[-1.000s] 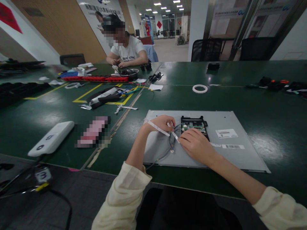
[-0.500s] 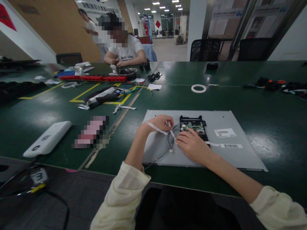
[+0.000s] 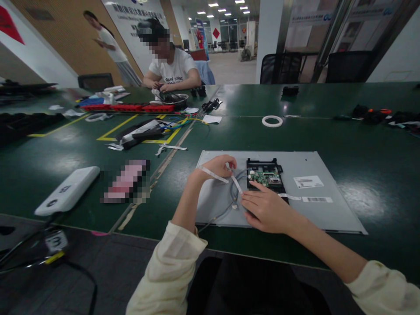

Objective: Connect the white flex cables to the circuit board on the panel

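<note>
A grey flat panel (image 3: 315,205) lies on the table in front of me, with a green circuit board (image 3: 264,177) in a black frame on it. My left hand (image 3: 216,167) is closed over the panel's left part, pinching the upper end of a thin white tape strip (image 3: 236,183). A second white strip (image 3: 215,174) hangs across its wrist. My right hand (image 3: 269,209) rests flat below the board, fingers stretched out, fingertips at the lower end of the pinched strip. Under the strip a looped grey cable (image 3: 223,213) ends in a small white connector (image 3: 234,206).
A white tape roll (image 3: 272,121) lies beyond the panel. To the left are a white power bank (image 3: 67,190), a blurred pink phone-like object (image 3: 127,179) and tape scraps (image 3: 170,147). Across the table sits a person (image 3: 172,65) behind red bins (image 3: 127,107); another person stands behind.
My right hand has slid down slightly off the circuit board, its thumb now showing apart. My left hand stays nearly still with the strip. The standing person has moved left.
</note>
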A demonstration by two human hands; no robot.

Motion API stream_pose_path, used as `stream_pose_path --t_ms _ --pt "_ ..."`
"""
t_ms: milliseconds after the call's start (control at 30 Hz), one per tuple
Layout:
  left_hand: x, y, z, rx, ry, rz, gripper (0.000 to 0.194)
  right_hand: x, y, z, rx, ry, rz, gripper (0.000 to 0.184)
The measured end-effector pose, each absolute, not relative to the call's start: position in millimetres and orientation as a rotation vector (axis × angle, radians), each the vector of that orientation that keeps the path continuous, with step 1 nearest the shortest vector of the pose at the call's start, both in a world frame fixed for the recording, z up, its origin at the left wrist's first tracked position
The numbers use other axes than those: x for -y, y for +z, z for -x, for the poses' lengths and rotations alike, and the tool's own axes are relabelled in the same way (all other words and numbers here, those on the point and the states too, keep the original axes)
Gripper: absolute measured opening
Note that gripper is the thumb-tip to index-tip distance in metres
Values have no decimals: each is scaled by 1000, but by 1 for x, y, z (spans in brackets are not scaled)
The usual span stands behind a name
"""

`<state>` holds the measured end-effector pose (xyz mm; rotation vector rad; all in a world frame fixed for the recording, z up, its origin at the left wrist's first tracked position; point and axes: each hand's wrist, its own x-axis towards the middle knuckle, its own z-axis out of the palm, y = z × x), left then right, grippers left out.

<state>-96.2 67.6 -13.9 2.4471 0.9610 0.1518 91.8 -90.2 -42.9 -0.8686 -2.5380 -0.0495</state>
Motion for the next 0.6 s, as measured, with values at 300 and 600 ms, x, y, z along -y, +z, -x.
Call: stream_pose_path --t_ms 300,600 --pt "-49 -3 74 -739 313 -2272 14 95 -27 -145 2138 92 1136 23" --pt "-19 -9 40 -493 35 -1950 25 95 -56 -218 1894 491 1558 25"
